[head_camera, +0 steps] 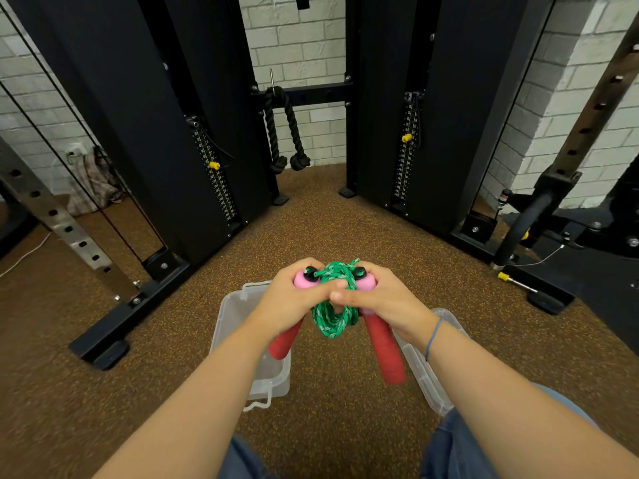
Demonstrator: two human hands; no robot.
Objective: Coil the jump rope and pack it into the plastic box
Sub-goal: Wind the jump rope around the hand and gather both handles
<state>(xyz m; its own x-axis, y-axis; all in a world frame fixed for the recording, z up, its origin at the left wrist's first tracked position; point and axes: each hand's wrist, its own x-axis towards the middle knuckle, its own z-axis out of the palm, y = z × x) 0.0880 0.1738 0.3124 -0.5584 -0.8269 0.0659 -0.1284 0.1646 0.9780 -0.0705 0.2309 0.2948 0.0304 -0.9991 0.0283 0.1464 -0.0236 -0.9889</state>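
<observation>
Ok so the person is holding the jump rope (333, 305) up in front of them, above the speckled gym floor (328, 229), and both hands are busy with it. The left hand (290, 302) is curling tight round the upper end of the left handle (283, 344). The right hand (383, 299) is doing the same on the right handle (385, 350). Both thumbs are pressing into the green cord bundle (333, 321) bunched between the two pink tops. The red foam ends are pointing down and splaying apart a bit.

The clear plastic box (238, 312) is sitting open on the floor just below, partly under the left forearm, and what looks like its lid (428, 371) is lying beside it on the right. I can't tell if anything's in the box, it's see-through and half hidden.

My read is that the coiling is pretty much done and this is the cinch-and-tidy bit. What I'd be doing here:
- pinching the bundle hard so the loops aren't springing loose
- bringing the two handles parallel and touching, since splayed like that they're probably not fitting the box
- lowering it in handles first along the long side, then tucking the hanging loop in last

Braided cord loves to unravel the second you're easing off, so I'd only let go once it's down inside the walls.
</observation>
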